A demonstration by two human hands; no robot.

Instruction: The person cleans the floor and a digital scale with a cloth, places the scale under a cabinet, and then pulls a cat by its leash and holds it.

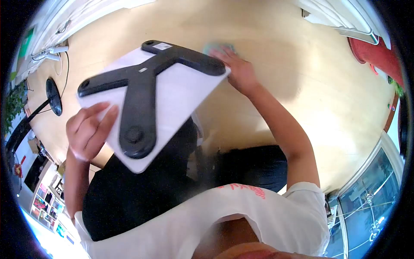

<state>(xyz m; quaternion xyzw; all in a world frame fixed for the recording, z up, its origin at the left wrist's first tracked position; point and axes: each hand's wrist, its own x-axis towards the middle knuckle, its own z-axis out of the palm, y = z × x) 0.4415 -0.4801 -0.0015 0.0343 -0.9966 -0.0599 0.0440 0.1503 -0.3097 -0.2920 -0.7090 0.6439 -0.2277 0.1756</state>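
A white square bathroom scale [177, 93] is tilted in front of me with its underside up, showing a dark branching frame [140, 103] with round feet and small labels. My left hand [88, 131] is at its left edge, thumb and fingers closed on the white plate. Beyond the scale's right corner, my right hand [237, 71] presses a pale green cloth [212, 47] against the floor. Its fingers are slightly blurred and lie over the cloth, and part of the cloth is hidden beneath them.
Light wooden floor [276, 39] spreads around me. A black stand with a round base [54, 96] and a cable are at left. Shelves with small items [47, 203] are at lower left. A red item [373, 58] is at right, with a glass-paned door [371, 198] below.
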